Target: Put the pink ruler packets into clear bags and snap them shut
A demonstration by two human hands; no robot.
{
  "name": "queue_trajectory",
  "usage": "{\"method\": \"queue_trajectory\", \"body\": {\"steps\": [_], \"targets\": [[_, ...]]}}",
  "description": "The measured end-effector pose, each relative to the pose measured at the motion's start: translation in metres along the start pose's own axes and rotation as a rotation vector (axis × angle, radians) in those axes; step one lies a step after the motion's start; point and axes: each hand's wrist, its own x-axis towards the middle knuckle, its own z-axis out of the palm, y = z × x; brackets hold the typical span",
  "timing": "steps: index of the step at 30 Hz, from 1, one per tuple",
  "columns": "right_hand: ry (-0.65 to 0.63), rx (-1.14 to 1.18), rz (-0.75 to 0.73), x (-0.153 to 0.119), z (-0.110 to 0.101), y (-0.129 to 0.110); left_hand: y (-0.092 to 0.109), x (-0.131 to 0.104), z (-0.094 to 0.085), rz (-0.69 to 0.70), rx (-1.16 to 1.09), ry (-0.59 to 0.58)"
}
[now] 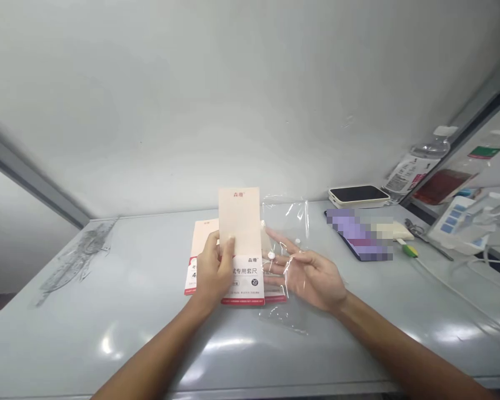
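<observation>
the left hand (212, 269) grips a pink-and-white card (239, 222); the right hand (314, 278), fingers loosely spread, touches a clear plastic sleeve (285, 316).

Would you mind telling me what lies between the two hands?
The head view shows part of the pink-and-white printed card and clear plastic pouch between the left hand and right hand.
</observation>
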Motion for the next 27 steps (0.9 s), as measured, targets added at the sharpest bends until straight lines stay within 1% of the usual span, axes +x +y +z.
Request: {"method": "queue_trajectory", "body": {"steps": [4,8,15,19,21,24,25,27], "targets": [[0.043,-0.060,-0.045,0.0000,0.0012,0.0009,0.0001,-0.0029,0.0024,-0.011,-0.026,-0.036],[0.027,-0.039,-0.097,-0.0002,-0.0006,0.0017,0.0029,-0.0061,0.0040,0.000,-0.066,-0.115],[0.060,-0.077,-0.039,0.0003,-0.0013,0.0017,0.0075,-0.0088,0.0058,0.012,-0.106,-0.223],[0.047,-0.087,-0.008,0.0009,-0.0018,0.0035,0.0082,-0.0104,0.0073,0.036,-0.042,-0.287],[0.073,-0.106,-0.009,0.0012,-0.0012,0.0042,0.0085,-0.0100,0.0070,0.035,-0.048,-0.304],[0.157,-0.137,-0.047,0.0019,0.0000,0.0034,0.0087,-0.0062,0.0042,-0.021,-0.216,-0.354],[0.185,-0.143,-0.066,0.0023,0.0001,0.0026,0.0085,-0.0044,0.0029,-0.058,-0.280,-0.387],[0.227,-0.148,-0.107,0.0032,-0.0006,0.0009,0.0072,-0.0010,0.0003,-0.144,-0.372,-0.491]]}}
